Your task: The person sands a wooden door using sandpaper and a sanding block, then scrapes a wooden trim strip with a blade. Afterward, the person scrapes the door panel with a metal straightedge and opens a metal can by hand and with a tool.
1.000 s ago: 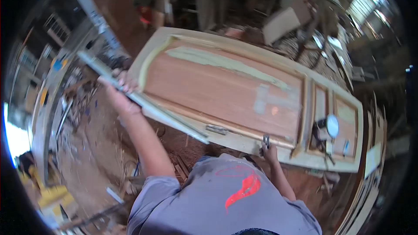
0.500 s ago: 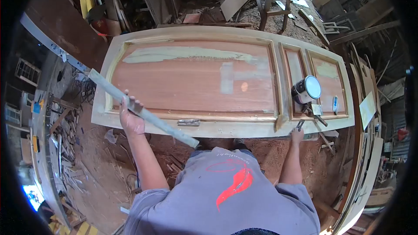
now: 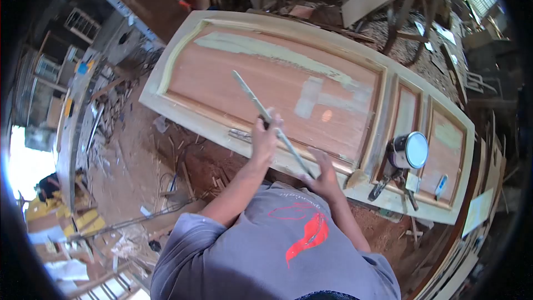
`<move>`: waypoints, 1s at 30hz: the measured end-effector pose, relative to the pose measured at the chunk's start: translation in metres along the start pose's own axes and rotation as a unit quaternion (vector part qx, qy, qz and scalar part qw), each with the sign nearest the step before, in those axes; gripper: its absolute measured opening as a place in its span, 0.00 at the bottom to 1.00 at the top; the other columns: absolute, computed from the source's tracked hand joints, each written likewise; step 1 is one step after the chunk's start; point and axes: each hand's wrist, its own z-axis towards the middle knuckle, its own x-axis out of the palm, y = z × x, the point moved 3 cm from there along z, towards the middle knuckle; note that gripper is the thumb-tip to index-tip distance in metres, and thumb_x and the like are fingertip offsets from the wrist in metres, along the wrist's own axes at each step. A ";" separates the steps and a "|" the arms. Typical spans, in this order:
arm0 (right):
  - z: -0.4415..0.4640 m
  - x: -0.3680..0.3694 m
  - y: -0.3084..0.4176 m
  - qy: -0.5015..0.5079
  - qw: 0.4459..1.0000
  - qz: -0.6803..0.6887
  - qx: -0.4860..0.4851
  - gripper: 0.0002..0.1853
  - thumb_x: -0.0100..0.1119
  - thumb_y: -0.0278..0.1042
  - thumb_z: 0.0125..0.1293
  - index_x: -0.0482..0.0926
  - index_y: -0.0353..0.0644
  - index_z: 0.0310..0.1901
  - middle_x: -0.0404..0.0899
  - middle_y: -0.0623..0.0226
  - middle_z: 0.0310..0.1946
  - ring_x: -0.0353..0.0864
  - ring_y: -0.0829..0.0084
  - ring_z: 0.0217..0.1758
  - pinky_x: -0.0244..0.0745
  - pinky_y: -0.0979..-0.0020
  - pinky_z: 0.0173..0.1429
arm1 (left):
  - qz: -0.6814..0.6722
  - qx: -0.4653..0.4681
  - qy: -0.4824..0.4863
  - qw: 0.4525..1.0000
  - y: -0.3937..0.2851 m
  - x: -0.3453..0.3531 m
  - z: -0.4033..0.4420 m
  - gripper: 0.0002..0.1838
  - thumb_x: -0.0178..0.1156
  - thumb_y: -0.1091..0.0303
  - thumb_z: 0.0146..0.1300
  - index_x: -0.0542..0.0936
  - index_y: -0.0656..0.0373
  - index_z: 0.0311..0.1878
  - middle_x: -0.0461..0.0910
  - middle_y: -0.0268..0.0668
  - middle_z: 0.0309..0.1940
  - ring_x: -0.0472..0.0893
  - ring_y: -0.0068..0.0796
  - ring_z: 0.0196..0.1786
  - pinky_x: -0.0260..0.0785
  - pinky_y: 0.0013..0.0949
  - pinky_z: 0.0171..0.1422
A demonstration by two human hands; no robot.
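A long, narrow pale grey-green strip (image 3: 247, 90) slants across the front of the panelled wooden door (image 3: 161, 86). My left hand (image 3: 265, 141) is closed around the strip near its middle. At the strip's lower end is my right hand (image 3: 326, 179), its fingers stretched upward and apart, the thumb by the strip's tip. Whether the thumb presses on it is hard to tell. To the right of that hand, a dark flat hand tool (image 3: 378, 189) lies on the door's near edge. A sanding block (image 3: 240, 134) rests on the door beside my left hand.
An open can (image 3: 415, 150) with pale blue contents stands on the door. Around it are a dark-handled tool (image 3: 411, 199), a small blue-and-white item (image 3: 441, 186) and a tan wedge-shaped piece (image 3: 357, 179). Wood scraps (image 3: 100, 125) litter the floor at left; boards (image 3: 477, 214) stand at right.
My right hand has let go of the flat hand tool, now on the door, and moved left to the strip's lower end. My left hand has carried the strip rightward. The view has turned.
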 end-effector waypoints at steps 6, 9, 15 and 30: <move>0.038 0.031 0.004 0.100 0.980 -0.168 -0.045 0.17 0.70 0.29 0.67 0.81 0.40 0.56 0.84 0.53 0.48 0.84 0.48 0.55 0.81 0.50 0.54 | -0.024 -0.011 -0.100 0.995 -0.004 -0.031 0.025 0.18 0.70 0.64 0.76 0.75 0.63 0.58 0.79 0.34 0.40 0.83 0.24 0.40 0.86 0.35 0.47; 0.061 0.060 0.015 0.121 0.982 -0.139 -0.047 0.17 0.68 0.33 0.69 0.81 0.43 0.58 0.86 0.52 0.48 0.87 0.48 0.51 0.82 0.49 0.52 | -0.051 0.008 -0.130 0.990 -0.014 -0.077 0.055 0.18 0.70 0.64 0.76 0.75 0.62 0.58 0.79 0.34 0.41 0.83 0.24 0.39 0.85 0.36 0.47; 0.174 0.234 0.053 0.217 0.959 -0.143 -0.113 0.39 0.58 0.31 0.72 0.61 0.53 0.84 0.86 0.52 0.49 0.87 0.48 0.52 0.85 0.49 0.51 | -0.068 0.087 -0.225 0.968 -0.038 -0.225 0.167 0.17 0.66 0.65 0.79 0.75 0.61 0.62 0.79 0.36 0.49 0.81 0.27 0.50 0.82 0.35 0.55; 0.195 0.242 -0.075 -0.178 0.943 -0.154 0.236 0.07 0.67 0.32 0.67 0.88 0.45 0.44 0.86 0.57 0.37 0.86 0.52 0.44 0.81 0.52 0.48 | 0.290 0.061 -0.101 0.950 -0.054 -0.397 0.363 0.18 0.61 0.71 0.78 0.78 0.67 0.66 0.83 0.44 0.59 0.84 0.31 0.59 0.77 0.34 0.64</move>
